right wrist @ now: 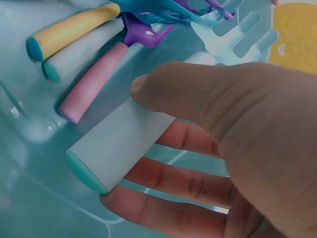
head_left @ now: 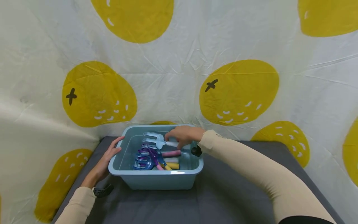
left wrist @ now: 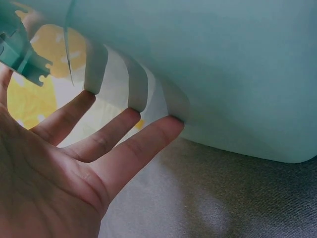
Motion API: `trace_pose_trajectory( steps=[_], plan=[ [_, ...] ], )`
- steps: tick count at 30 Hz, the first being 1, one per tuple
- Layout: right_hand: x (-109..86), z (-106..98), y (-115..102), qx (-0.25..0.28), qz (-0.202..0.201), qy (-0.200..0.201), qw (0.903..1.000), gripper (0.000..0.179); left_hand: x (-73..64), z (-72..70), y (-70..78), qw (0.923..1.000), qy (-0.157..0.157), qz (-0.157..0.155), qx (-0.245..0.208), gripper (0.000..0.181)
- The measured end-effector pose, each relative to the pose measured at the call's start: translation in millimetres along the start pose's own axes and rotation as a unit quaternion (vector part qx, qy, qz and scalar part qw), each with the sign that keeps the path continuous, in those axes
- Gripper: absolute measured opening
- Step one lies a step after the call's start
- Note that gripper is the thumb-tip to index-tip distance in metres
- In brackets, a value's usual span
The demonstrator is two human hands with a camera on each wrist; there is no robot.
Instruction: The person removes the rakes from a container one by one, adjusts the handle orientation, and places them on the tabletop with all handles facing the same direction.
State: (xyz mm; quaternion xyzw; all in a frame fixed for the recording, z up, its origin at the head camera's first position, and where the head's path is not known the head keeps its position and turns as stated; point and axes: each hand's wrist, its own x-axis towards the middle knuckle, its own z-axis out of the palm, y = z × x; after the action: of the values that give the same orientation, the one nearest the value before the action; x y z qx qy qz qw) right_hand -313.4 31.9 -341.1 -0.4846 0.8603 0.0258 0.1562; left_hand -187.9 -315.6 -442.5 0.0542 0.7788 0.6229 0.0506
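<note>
A pale blue plastic basin holds several small hand tools. My right hand is inside it, gripping the white handle of a light blue hand fork, thumb on top and fingers beneath. The fork's tines point left. My left hand is at the basin's left rim; in the left wrist view its straight fingers touch the outer wall. Below the fork lie a purple tool and a dark blue fork, overlapping. Pink, white and yellow handles point right.
The basin stands on a dark grey cloth-covered surface. Close behind it hangs a white curtain printed with large yellow fruit. A dark wrist camera sits at my right wrist, over the basin's right side.
</note>
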Motion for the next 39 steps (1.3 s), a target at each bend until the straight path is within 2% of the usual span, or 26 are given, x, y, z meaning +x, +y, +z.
trace_pose_trajectory(
  steps=[12,16,21,25,31,35,39],
  plan=[
    [-16.4,-16.3,-1.8,-0.005,-0.007,0.024,0.9997,0.052,-0.5,-2.8,-1.0,0.9998,0.009,-0.018,0.005,0.062],
    [-26.4,-26.0,-5.1,0.006,-0.007,0.034,0.9994,0.052,0.5,-5.7,0.5,0.9999,0.01,-0.012,0.008,0.062],
    [-40.8,-39.4,-8.4,0.013,-0.032,0.063,0.9974,0.05,1.5,-8.5,0.8,0.9999,0.011,-0.004,0.005,0.061],
    [-49.9,-47.6,-8.0,0.016,-0.033,0.086,0.9956,0.053,5.1,-3.7,-1.6,1.0,0.003,0.004,0.001,0.061],
    [-41.1,-44.2,-2.5,-0.006,-0.024,0.094,0.9952,0.05,10.2,4.2,-6.4,0.9999,0.005,-0.007,-0.005,0.061],
    [-39.5,-41.1,3.9,0.017,-0.026,0.091,0.9954,0.051,13.1,5.3,-6.9,0.9998,0.011,-0.012,-0.009,0.06],
    [-47.3,-41.3,13.6,0.035,-0.031,0.094,0.9945,0.051,14.0,5.1,-6.3,0.9998,0.012,-0.011,-0.01,0.06]
  ],
)
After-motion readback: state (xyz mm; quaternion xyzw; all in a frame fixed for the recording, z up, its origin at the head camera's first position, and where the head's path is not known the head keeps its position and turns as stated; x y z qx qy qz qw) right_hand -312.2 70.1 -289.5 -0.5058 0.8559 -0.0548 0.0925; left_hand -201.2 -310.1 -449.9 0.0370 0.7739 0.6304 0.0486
